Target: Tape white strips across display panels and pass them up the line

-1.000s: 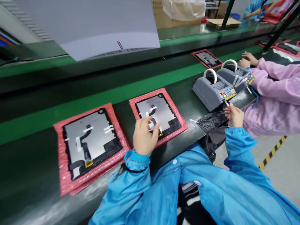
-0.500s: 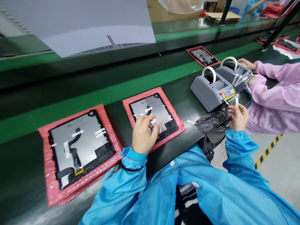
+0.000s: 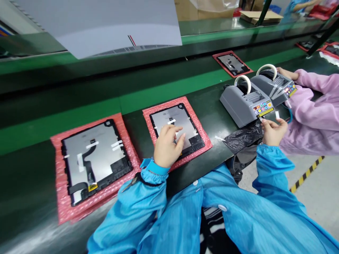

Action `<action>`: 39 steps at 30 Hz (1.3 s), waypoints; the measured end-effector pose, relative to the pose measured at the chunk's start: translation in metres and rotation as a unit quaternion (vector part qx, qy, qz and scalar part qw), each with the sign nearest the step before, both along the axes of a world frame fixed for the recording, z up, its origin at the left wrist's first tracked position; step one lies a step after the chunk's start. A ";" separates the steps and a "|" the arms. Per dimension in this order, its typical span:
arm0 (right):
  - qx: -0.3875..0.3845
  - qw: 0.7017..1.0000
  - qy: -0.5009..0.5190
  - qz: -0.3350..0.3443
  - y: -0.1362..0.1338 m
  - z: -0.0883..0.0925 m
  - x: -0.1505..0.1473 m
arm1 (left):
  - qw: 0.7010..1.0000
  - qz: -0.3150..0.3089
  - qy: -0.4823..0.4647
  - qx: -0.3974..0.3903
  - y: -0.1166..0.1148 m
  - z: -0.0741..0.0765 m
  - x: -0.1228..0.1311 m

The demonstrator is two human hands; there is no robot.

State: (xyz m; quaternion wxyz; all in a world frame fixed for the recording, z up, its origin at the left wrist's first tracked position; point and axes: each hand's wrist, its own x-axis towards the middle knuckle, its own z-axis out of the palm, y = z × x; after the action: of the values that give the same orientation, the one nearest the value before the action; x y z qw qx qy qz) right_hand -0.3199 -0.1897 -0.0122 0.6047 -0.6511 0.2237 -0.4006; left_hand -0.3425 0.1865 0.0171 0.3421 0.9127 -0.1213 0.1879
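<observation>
Display panel [image 3: 188,124], centre of frame: overlapped by nearer left hand [image 3: 167,146], half-open, nothing visibly gripped. Right hand [image 3: 274,134], right of frame: fingers bent, white tape strip [image 3: 277,115] held, beside tape dispenser [image 3: 239,106].

the panel [image 3: 186,124] looks smooth metal, its bubble wrap [image 3: 198,126] glossy plastic — the tape dispenser [image 3: 235,106] matt plastic.
</observation>
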 end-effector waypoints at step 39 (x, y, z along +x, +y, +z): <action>-0.037 0.832 0.146 0.534 0.182 0.009 0.068 | 0.972 0.055 0.212 -0.079 -0.026 -0.002 0.054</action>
State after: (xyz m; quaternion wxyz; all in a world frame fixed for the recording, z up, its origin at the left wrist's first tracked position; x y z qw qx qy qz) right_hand -0.2518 -0.0078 -0.0033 0.6599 -0.7421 -0.0884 0.0768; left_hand -0.2889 0.1608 0.0152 0.4200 0.9072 0.0193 0.0170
